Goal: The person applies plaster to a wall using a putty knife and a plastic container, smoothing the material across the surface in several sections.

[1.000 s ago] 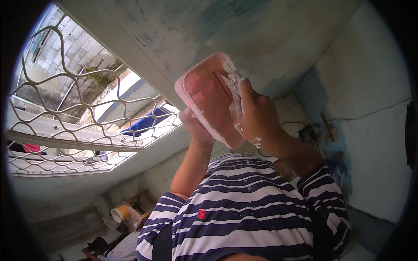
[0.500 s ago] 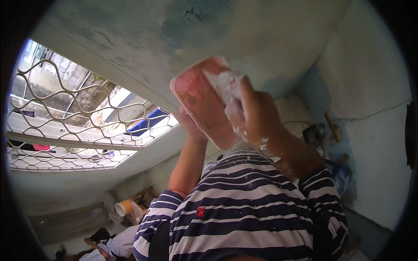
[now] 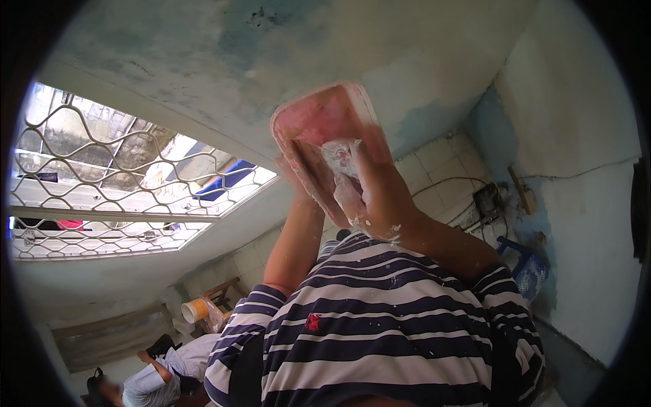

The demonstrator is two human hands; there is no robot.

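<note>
A pink rectangular board [image 3: 322,115] with rounded corners and whitish smears is tilted up in front of my chest. My left hand [image 3: 291,178] holds it from behind at its left edge; most of those fingers are hidden by the board. Over the board's face, my right hand [image 3: 377,193] is closed around a scraper [image 3: 341,154] caked with white putty. The scraper's blade lies close against the board, partly lost in shadow. White putty also coats the thumb and fingers of my right hand, with flecks on the wrist.
A patchy wall [image 3: 325,41] rises ahead. On the left is a window with a wavy metal grille [image 3: 122,159]. A person [image 3: 152,380] is at the lower left, near a yellowish bucket [image 3: 195,311]. Cables and a dark box [image 3: 487,200] lie right, near a blue plastic item [image 3: 530,275].
My right hand and scraper have moved left and slightly down across the board. The board has turned to a steeper tilt. The person at lower left has come further into view.
</note>
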